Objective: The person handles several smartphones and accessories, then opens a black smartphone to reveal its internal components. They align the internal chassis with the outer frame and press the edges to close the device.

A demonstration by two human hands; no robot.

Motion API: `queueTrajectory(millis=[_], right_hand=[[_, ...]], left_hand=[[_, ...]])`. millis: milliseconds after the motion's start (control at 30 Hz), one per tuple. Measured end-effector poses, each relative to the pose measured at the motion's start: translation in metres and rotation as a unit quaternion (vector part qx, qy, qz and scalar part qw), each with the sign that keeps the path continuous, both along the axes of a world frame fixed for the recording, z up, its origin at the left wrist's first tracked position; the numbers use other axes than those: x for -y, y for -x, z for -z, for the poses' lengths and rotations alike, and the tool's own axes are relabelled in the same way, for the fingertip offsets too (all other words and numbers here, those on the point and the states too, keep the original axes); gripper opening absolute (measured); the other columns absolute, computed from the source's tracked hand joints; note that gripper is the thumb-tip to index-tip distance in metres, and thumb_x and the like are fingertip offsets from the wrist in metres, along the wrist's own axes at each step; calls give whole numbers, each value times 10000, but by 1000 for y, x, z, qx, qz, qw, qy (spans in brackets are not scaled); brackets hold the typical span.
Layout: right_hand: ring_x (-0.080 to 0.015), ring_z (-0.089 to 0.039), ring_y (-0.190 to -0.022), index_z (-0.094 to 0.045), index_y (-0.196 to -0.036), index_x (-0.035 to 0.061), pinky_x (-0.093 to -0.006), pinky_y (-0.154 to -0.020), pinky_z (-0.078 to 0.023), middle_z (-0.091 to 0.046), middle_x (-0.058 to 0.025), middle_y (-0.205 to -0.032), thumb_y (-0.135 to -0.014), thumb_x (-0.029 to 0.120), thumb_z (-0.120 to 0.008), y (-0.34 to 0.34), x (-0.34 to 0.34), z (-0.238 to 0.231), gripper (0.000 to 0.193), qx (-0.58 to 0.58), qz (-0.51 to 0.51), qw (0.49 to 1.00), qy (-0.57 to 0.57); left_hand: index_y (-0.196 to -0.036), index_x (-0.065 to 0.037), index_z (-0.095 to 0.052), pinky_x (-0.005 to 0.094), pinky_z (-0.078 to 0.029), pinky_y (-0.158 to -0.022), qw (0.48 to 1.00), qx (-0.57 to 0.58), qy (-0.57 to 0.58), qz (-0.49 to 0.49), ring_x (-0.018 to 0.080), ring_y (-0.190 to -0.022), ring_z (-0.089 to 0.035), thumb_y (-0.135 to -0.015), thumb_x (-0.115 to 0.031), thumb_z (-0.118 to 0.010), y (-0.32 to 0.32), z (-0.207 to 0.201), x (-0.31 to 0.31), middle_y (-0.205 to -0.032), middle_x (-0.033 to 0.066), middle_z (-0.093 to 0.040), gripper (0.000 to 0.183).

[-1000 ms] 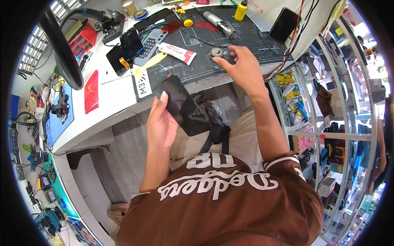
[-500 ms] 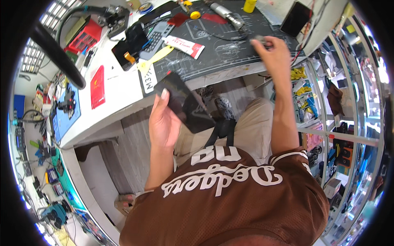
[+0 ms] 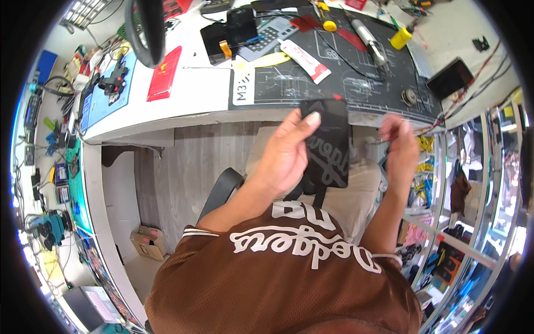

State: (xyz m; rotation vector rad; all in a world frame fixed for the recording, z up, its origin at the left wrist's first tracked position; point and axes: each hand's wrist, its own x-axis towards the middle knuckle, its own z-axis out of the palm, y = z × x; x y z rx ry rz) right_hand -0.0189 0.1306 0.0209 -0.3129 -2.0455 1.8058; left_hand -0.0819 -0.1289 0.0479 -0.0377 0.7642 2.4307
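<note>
Flat panel (image 3: pixel 327 146), black and reflective

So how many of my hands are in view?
2: the left hand holds the dark flat panel; the right hand, motion-blurred, is apart, to the panel's right.

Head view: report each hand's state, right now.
Left hand: closed on the dark flat panel, at its left side.
Right hand: blurred; nothing shows in its grip, but open or closed cannot be told.
</note>
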Motion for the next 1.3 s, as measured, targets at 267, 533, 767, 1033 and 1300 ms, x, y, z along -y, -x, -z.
queueTrajectory(millis=[267,533,767,1033,1300], right_hand=[[-302,-580,-1341,-538,-1459,12,-479,-1141,-442,-604,-164,-1444,-1125,526,-275,-38,104,31,667,-23,-168,774,611],[-389,-533,-1383,-341,-1596,58,-562,-1121,-456,-497,-182,-1552,-1107,578,-258,-26,120,33,719,37,-278,748,601],[-468,-632,-1232,-391,-1565,35,-547,-1012,-534,-575,-203,-1464,-1095,597,-279,-30,129,41,741,51,-279,727,625],[-453,-649,-1219,-416,-1547,31,-529,-994,-553,-601,-180,-1440,-1106,571,-288,-33,126,33,710,41,-262,706,656],[-380,-629,-1252,-401,-1560,45,-498,-972,-554,-567,-159,-1476,-1111,562,-294,-37,128,30,693,-27,-301,681,667]], left_hand=[[-1255,-61,-555,315,-515,-996,1000,-18,18,-3,117,-1095,-640,-1026,-221,-681,0,1,-19,-1189,46,-673,306],[-1267,-70,-552,325,-533,-966,998,-8,57,22,124,-1051,-656,-1025,-242,-683,5,9,11,-1226,46,-664,325],[-1268,-76,-560,321,-456,-998,986,-77,149,15,112,-1101,-588,-1029,-243,-676,11,5,25,-1169,39,-663,315],[-1239,-60,-566,293,-460,-989,984,-96,150,20,100,-1061,-603,-1022,-240,-680,9,-7,19,-1143,37,-666,304],[-1288,-61,-586,302,-440,-1018,984,-89,146,41,106,-1136,-588,-1013,-239,-690,4,-8,12,-1205,28,-667,344]])
